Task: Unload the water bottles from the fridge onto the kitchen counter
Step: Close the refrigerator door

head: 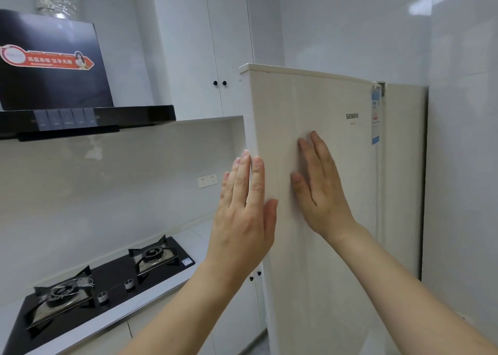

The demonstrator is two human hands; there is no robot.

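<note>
Two bare arms are reaching up from the near edge toward the fridge door (323, 193). The left hand (244, 214) is staying at the left edge of the door, with its fingers straight and close together and its thumb lying against the door's front. It is not gripping anything. The right hand (319, 185) is lying flat on the front of the door, a bit to the right of the left hand and a bit higher. Its fingers are straight too, and its grip is holding nothing.

The door is tall and cream colored, with a brand name (352, 116) near the top. A blue and white sticker (375, 117) is hanging along its right edge. The door is standing a little out from the fridge body (404, 166) behind it on the right. The inside of the fridge is hidden, so no water bottles are showing.

To the left and lower down, a white bench (199, 243) is carrying a black gas stove (94, 284) with two burners and two knobs. Farther back on the wall, two white sockets (207, 181) are sitting side by side. Up high on the left, a black range hood (67, 98) is sticking out, with a red sticker (45, 58) on it. At the far back, tall white cupboards (210, 44) with small black knobs are standing above a nook.
</note>
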